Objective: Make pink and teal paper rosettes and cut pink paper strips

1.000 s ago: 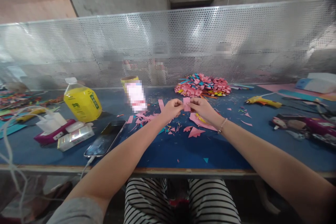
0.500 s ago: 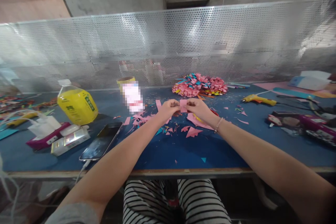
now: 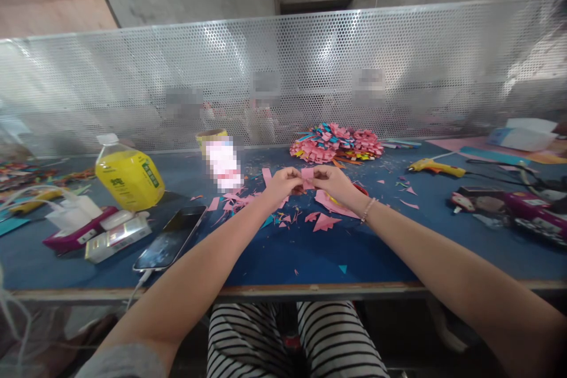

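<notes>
Between my two hands, above the blue table (image 3: 283,266), is a small piece of pink paper (image 3: 307,176). My left hand (image 3: 284,182) pinches its left side, and my right hand (image 3: 331,183) pinches the right side; the fingertips of both are close together. Beneath and around the hands lie pink paper scraps (image 3: 241,204). A zigzag-cut pink piece (image 3: 325,222) rests just in front of my right hand. Partly hidden under the right hand is a larger pink sheet (image 3: 339,207) with something yellow and red on it.
A heap of fringed paper flowers (image 3: 335,143) sits behind my hands. To the left stand a yellow bottle (image 3: 130,180), a phone (image 3: 170,239), a small box (image 3: 119,237) and a lit phone (image 3: 222,165) against a tape roll (image 3: 211,134). A yellow glue gun (image 3: 436,167) lies right.
My hands keep their pinch on the pink paper, whose upper part looks slightly more folded or tilted. The surroundings stay as they were, apart from a tiny camera shift.
</notes>
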